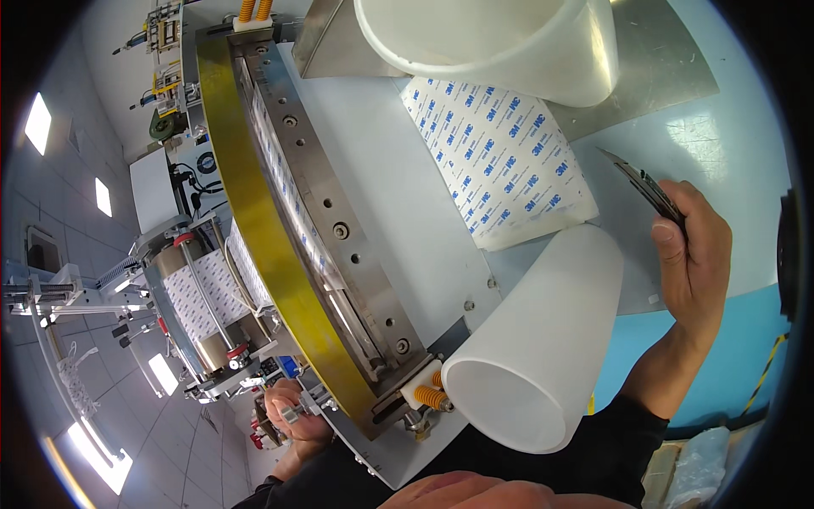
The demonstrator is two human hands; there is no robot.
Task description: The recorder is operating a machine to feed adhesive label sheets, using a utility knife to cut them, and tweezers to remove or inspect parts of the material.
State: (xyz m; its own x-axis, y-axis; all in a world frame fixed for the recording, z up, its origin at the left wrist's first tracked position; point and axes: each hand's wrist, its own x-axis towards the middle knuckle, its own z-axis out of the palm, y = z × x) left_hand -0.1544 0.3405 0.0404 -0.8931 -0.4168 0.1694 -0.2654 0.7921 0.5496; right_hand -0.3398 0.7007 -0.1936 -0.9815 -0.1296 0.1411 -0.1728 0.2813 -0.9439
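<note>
My right hand (pixel 697 246) grips a slim dark knife (pixel 649 191), its pointed metal blade tilted toward the far left. It is held over the light grey machine bed, right of a white sheet of backing paper (pixel 509 161) with blue print. My left hand (pixel 292 416) is at the near left edge of the machine, fingers curled beside a small metal fitting (pixel 298 412). What those fingers hold is hidden. Between my hands stands the long yellow guard bar (pixel 271 246), next to a steel plate (pixel 335 220) with bolt holes. A strip of the printed material lies in the slot between them.
A white plastic tube (pixel 543 339) stands close in front of me, and a larger white cylinder (pixel 492 42) sits at the far side. Orange coiled hoses (pixel 432 399) stick out near the tube. A roller (pixel 199 297) carrying printed web is on the left.
</note>
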